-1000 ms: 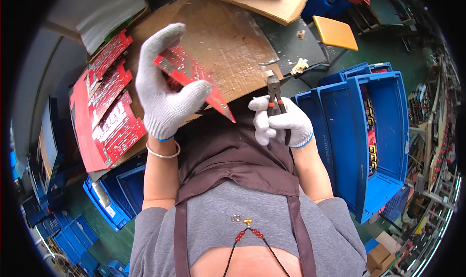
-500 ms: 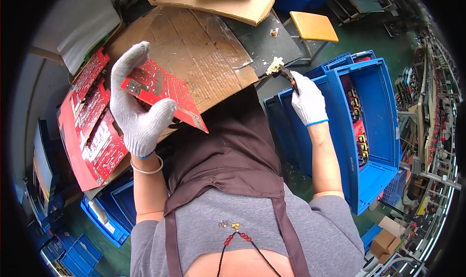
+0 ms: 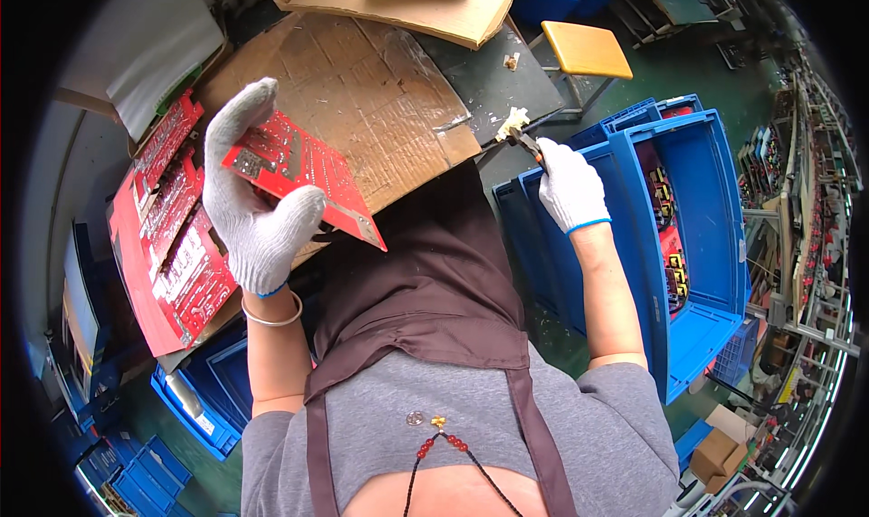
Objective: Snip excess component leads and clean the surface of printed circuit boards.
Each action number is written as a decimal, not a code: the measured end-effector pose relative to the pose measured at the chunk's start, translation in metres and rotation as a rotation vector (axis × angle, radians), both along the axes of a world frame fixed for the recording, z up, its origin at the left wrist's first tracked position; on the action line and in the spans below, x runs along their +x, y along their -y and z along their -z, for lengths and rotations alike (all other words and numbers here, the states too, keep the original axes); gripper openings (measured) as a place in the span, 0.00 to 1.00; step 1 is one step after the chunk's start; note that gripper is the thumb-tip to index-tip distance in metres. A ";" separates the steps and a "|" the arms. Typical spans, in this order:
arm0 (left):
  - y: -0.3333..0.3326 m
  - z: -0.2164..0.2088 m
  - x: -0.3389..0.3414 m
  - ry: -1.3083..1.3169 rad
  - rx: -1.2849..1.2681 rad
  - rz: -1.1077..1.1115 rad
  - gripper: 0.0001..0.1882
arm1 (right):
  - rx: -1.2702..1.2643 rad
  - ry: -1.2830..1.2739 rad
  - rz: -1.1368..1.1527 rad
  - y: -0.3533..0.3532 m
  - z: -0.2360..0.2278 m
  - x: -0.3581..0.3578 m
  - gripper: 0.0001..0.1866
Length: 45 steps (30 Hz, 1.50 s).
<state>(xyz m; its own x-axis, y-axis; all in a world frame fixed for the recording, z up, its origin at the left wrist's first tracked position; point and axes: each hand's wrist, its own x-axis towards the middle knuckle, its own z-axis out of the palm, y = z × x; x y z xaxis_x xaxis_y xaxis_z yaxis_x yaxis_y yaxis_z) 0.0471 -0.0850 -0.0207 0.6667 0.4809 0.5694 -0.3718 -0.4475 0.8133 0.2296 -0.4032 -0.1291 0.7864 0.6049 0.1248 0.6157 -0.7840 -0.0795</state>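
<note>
My left hand (image 3: pixel 253 218), in a white knit glove, grips a red circuit board (image 3: pixel 317 175) by its left side. The board is tilted, its soldered face showing, above the near edge of the cardboard-covered table. My right hand (image 3: pixel 572 189), gloved too, is closed round cutting pliers (image 3: pixel 529 146) with dark and orange handles, mostly hidden in the palm. Their jaws are at a small heap of pale cream scraps (image 3: pixel 513 120) on the dark table corner. Whether the jaws hold a scrap, I cannot tell.
More red circuit boards (image 3: pixel 186 268) are stacked at the left. Blue crates (image 3: pixel 701 191), one with boards inside, stand close to my right arm. Cardboard (image 3: pixel 362 82) covers the table, a shallow carton (image 3: pixel 398 14) lies at its far end, and a wooden-topped stool (image 3: pixel 587 50) stands beyond.
My right hand and the pliers have shifted slightly left. My left hand and the circuit board have moved only a little to the left.
</note>
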 end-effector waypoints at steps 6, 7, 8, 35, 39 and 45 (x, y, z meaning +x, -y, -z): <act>0.002 -0.002 -0.002 -0.015 0.001 -0.013 0.43 | -0.212 0.189 -0.054 -0.012 -0.021 -0.002 0.20; 0.003 -0.004 -0.002 -0.031 0.004 -0.017 0.43 | -0.233 0.224 -0.066 -0.012 -0.025 -0.001 0.20; 0.003 -0.005 -0.003 -0.047 0.006 -0.023 0.43 | -0.254 0.260 -0.081 -0.013 -0.027 -0.002 0.20; 0.000 -0.002 -0.006 -0.048 0.067 -0.012 0.43 | -0.160 -0.161 0.058 -0.009 -0.026 0.014 0.10; 0.001 -0.001 -0.007 -0.023 0.039 -0.016 0.43 | -0.024 0.126 0.046 -0.014 -0.035 -0.002 0.08; 0.000 -0.001 -0.008 0.001 -0.003 -0.002 0.43 | -0.173 -0.113 0.177 -0.027 -0.028 -0.011 0.08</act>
